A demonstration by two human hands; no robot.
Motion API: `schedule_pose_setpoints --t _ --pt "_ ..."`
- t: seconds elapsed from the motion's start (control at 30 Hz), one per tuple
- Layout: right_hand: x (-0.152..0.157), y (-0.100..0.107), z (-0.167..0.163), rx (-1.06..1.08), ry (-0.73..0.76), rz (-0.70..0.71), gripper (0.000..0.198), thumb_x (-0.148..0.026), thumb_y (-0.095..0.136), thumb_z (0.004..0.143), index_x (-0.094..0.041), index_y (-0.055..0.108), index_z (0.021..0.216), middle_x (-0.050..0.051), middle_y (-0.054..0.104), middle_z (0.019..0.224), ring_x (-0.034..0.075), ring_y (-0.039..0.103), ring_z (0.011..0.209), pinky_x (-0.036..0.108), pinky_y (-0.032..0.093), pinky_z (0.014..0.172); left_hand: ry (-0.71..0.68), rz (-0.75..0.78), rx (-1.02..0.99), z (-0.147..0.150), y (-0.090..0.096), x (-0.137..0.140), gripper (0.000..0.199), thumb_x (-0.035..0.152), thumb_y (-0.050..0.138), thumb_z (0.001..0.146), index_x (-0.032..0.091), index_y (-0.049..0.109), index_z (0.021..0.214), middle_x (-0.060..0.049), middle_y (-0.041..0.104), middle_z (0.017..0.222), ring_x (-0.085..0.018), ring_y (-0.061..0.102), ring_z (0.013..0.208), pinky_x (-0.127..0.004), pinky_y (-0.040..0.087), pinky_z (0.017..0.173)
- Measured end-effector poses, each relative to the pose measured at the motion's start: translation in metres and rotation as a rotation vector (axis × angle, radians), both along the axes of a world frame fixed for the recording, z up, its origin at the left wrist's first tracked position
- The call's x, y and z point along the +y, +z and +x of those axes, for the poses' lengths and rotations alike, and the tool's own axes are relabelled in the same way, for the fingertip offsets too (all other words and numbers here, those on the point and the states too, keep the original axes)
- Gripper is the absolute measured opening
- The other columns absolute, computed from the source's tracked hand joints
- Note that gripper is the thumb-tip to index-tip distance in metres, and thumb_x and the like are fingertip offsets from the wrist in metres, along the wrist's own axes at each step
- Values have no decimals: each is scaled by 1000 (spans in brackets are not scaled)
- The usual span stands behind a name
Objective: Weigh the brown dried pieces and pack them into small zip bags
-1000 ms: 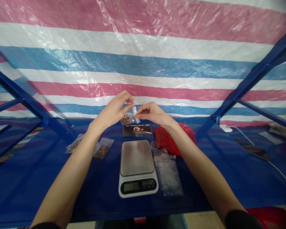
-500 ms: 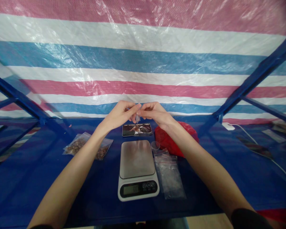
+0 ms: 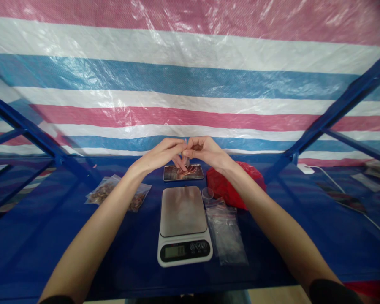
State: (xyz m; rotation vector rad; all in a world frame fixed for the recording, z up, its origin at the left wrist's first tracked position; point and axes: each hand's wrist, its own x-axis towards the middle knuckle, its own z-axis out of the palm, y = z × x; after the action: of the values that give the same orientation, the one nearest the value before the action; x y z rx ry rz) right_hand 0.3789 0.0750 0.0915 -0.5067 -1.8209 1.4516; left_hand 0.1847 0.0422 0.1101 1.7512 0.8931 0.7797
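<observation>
My left hand [image 3: 161,153] and my right hand [image 3: 206,150] meet at their fingertips above the far edge of the table. Between them they pinch a small clear plastic bag [image 3: 186,160], mostly hidden by the fingers. Some fingers of my left hand point down along the bag. Just below lies a phone [image 3: 183,174] with a lit picture on its screen. Nearer me stands a white kitchen scale [image 3: 183,211] with a bare steel plate and a lit display. Clear zip bags [image 3: 227,236] lie flat against its right side.
Left of the scale, under my left forearm, are zip bags of brown pieces [image 3: 101,192]. A red plastic bag [image 3: 237,185] sits by my right forearm, beside a clear round cup or lid [image 3: 207,194]. Blue metal frame bars [image 3: 323,122] and a striped sheet [image 3: 190,80] enclose the blue table.
My left fingers have straightened and moved lower along the small plastic bag. My right hand keeps its pinch in nearly the same place. The things on the table stay put.
</observation>
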Motion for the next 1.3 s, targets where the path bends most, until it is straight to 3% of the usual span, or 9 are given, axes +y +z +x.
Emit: schedule_pose_setpoints --t 0.27,0.5,0.63,0.73,1.0,1.3 --pt "-2 2 3 -42 -14 70 32 -42 85 85 -19 64 77 1 72 73 14 63 68 31 49 69 21 61 41 -3 -2 4 17 27 58 94 16 62 82 -3 70 75 -16 77 65 -25 60 63" --pt "1 3 5 -69 -67 119 21 -36 76 89 -19 67 79 -1 69 71 13 60 68 29 47 69 22 131 100 -5 1 3 22 27 57 95 15 65 78 -2 70 74 -13 74 64 -22 52 59" --pt "3 0 3 -116 -87 143 13 -25 67 85 -19 66 73 -5 59 59 11 53 57 26 40 60 87 189 190 -2 4 -2 20 21 57 88 15 67 72 0 67 66 -12 72 59 -21 47 55" --pt "-1 -1 1 -172 -82 153 10 -19 61 79 -19 64 70 -4 62 59 10 52 55 25 37 55 156 192 285 1 5 -6 23 26 57 85 15 68 69 0 66 63 -14 70 53 -23 46 52" --pt "-9 3 5 -321 -148 226 18 -25 57 78 -18 62 61 -3 59 54 11 52 52 24 36 51 203 198 385 3 6 -12 25 33 57 81 17 66 63 -1 65 58 -16 71 54 -23 44 48" --pt "-12 9 8 -414 -181 229 17 -27 56 76 -17 65 64 -2 58 54 11 51 52 25 33 51 163 151 287 8 6 -14 22 26 58 78 18 60 58 3 59 51 -14 68 51 -21 43 48"
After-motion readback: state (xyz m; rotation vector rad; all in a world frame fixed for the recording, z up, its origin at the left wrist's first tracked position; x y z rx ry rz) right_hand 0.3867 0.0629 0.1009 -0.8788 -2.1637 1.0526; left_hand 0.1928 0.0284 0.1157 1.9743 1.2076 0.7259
